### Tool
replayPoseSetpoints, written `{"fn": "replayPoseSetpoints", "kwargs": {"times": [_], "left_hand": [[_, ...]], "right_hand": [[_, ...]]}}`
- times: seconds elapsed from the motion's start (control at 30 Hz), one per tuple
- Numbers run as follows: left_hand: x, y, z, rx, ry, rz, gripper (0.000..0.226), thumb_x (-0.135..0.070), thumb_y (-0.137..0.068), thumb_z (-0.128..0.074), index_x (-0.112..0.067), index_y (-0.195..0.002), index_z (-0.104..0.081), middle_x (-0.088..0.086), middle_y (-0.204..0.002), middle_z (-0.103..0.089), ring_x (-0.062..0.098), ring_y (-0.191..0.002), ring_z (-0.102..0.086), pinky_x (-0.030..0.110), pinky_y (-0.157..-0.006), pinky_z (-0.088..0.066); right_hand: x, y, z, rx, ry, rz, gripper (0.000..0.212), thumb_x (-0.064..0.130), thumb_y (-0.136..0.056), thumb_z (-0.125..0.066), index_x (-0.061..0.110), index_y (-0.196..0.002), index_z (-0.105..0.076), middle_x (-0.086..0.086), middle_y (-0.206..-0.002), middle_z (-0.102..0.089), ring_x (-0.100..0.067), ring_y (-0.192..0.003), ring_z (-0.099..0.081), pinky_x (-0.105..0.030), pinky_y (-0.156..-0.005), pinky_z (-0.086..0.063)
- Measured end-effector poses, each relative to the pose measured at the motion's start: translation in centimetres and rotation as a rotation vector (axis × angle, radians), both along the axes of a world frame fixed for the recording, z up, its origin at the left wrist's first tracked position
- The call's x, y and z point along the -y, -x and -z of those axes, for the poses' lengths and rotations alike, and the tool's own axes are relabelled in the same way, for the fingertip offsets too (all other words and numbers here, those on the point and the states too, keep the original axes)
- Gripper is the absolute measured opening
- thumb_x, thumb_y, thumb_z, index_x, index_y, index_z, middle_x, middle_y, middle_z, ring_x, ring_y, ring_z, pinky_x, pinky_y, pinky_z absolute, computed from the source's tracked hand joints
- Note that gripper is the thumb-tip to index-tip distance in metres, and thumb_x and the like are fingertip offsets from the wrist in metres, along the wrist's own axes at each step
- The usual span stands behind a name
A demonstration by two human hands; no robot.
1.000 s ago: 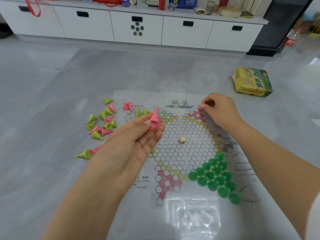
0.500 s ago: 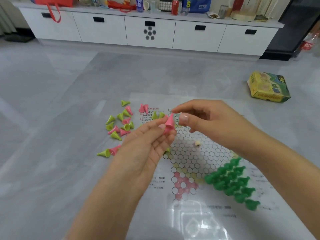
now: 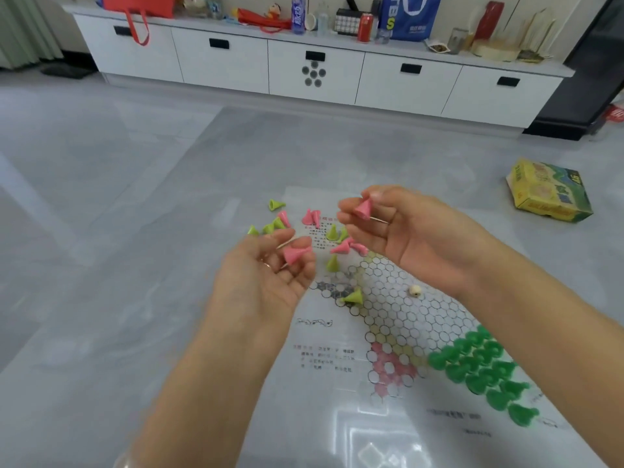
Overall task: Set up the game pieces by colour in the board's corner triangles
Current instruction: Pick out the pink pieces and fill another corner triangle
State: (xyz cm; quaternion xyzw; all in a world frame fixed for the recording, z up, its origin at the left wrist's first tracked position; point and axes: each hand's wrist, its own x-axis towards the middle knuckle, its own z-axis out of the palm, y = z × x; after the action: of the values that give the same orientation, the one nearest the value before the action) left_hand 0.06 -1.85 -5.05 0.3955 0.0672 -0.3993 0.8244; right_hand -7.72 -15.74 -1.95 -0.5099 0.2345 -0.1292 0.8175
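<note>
Fingers [image 3: 351, 211] of the right hand [image 3: 415, 231] pinch one pink piece [image 3: 364, 209], lifted above the board [image 3: 398, 319]. The left hand [image 3: 266, 275], palm up, has its fingers loosely curled under a second pink piece [image 3: 295, 254], cradling rather than clamping it.

In the head view, the only one, the green pieces [image 3: 483, 369] fill one corner triangle at the near right. The near pink triangle [image 3: 388, 366] is bare. Loose pink and lime pieces [image 3: 297, 224] lie mixed at the board's far left edge and on the floor.

The risk, I judge: the cradled piece could roll off the left palm, or a piece set down hastily could tip over on the thin sheet. A stray lime piece [image 3: 353, 296] and a small bead [image 3: 414, 291] sit on the hexagon field. A game box [image 3: 547, 190] lies well apart, far right.
</note>
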Motion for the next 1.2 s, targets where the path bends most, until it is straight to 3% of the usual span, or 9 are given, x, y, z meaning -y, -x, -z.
{"fn": "replayPoseSetpoints", "kwargs": {"times": [0.07, 0.17, 0.27, 0.37, 0.43, 0.7, 0.9, 1.07, 1.2], "left_hand": [[-1.2, -1.4, -0.1, -0.070, 0.014, -0.035, 0.018, -0.009, -0.085, -0.038, -0.004, -0.077, -0.053, 0.007, -0.056, -0.055, 0.014, -0.040, -0.049, 0.017, -0.042, -0.043], [-2.7, -3.1, 0.1, -0.111, -0.016, -0.097, 0.019, -0.012, -0.086, -0.037, -0.007, -0.071, -0.048, 0.004, -0.053, -0.047, 0.013, -0.035, -0.044, 0.012, -0.038, -0.036], [-3.8, -4.3, 0.4, -0.121, -0.017, -0.155, 0.021, -0.013, -0.086, -0.036, -0.009, -0.069, -0.048, 0.002, -0.052, -0.046, 0.013, -0.037, -0.045, 0.012, -0.039, -0.037], [-4.5, -5.0, 0.6, -0.109, -0.045, -0.188, 0.023, -0.013, -0.087, -0.035, -0.008, -0.072, -0.052, 0.004, -0.060, -0.050, 0.015, -0.052, -0.049, 0.018, -0.047, -0.042], [-4.9, -5.5, 0.6, -0.128, -0.066, -0.208, 0.022, -0.011, -0.088, -0.036, -0.007, -0.075, -0.054, 0.005, -0.069, -0.050, 0.016, -0.059, -0.049, 0.022, -0.056, -0.041], [-6.0, -6.7, 0.7, -0.201, -0.034, -0.212, 0.021, -0.006, -0.088, -0.037, -0.005, -0.077, -0.054, 0.008, -0.074, -0.052, 0.016, -0.061, -0.048, 0.023, -0.057, -0.039], [-6.2, -6.6, 1.1, -0.232, -0.038, -0.206, 0.021, -0.006, -0.089, -0.038, -0.005, -0.079, -0.055, 0.009, -0.078, -0.053, 0.017, -0.065, -0.051, 0.024, -0.059, -0.041], [-6.0, -6.4, 1.4, -0.246, -0.051, -0.159, 0.021, -0.006, -0.090, -0.038, -0.004, -0.080, -0.057, 0.011, -0.083, -0.054, 0.020, -0.073, -0.054, 0.025, -0.066, -0.045], [-5.6, -6.0, 1.2, -0.246, -0.034, -0.120, 0.020, -0.006, -0.090, -0.039, -0.002, -0.082, -0.057, 0.012, -0.083, -0.054, 0.020, -0.074, -0.054, 0.026, -0.068, -0.046]], "right_hand": [[0.1, -1.3, 0.2, -0.018, -0.180, 0.055, 0.012, 0.001, -0.089, -0.041, 0.006, -0.088, -0.051, -0.006, -0.069, -0.060, -0.015, -0.061, -0.060, -0.020, -0.055, -0.055], [-0.6, -3.6, 1.1, -0.187, 0.019, 0.010, 0.019, -0.001, -0.086, -0.036, 0.007, -0.087, -0.054, -0.003, -0.064, -0.046, -0.010, -0.051, -0.038, -0.017, -0.044, -0.037], [-1.8, -5.6, 2.5, -0.386, 0.671, -0.146, 0.013, 0.014, -0.086, -0.049, 0.012, -0.083, -0.061, 0.001, -0.072, -0.047, -0.009, -0.057, -0.036, -0.021, -0.054, -0.032], [-2.6, -7.1, 3.9, -0.361, 1.515, -0.487, 0.022, 0.029, -0.086, -0.056, 0.022, -0.106, -0.058, 0.017, -0.073, -0.044, 0.000, -0.065, -0.040, -0.021, -0.060, -0.034], [-3.1, -7.5, 4.2, -0.342, 1.764, -0.729, 0.034, 0.036, -0.084, -0.057, 0.026, -0.117, -0.051, 0.019, -0.082, -0.046, -0.002, -0.074, -0.043, -0.024, -0.063, -0.035], [-4.0, -7.3, 5.5, -0.460, 1.894, -0.671, 0.032, 0.035, -0.093, -0.040, 0.026, -0.124, -0.036, 0.006, -0.117, -0.051, -0.017, -0.095, -0.054, -0.035, -0.071, -0.048], [-4.4, -8.2, 6.4, -0.520, 1.969, -0.602, 0.025, 0.036, -0.096, -0.033, 0.019, -0.114, -0.038, 0.001, -0.109, -0.054, -0.015, -0.075, -0.045, -0.027, -0.048, -0.031], [-4.4, -7.4, 6.4, -0.535, 1.926, -0.585, 0.023, 0.028, -0.096, -0.035, 0.013, -0.112, -0.040, -0.002, -0.103, -0.054, -0.015, -0.074, -0.042, -0.030, -0.061, -0.039], [-4.5, -7.1, 6.4, -0.519, 1.880, -0.553, 0.021, 0.025, -0.095, -0.035, 0.012, -0.111, -0.040, 0.003, -0.089, -0.045, -0.014, -0.070, -0.043, -0.026, -0.051, -0.034]]}}
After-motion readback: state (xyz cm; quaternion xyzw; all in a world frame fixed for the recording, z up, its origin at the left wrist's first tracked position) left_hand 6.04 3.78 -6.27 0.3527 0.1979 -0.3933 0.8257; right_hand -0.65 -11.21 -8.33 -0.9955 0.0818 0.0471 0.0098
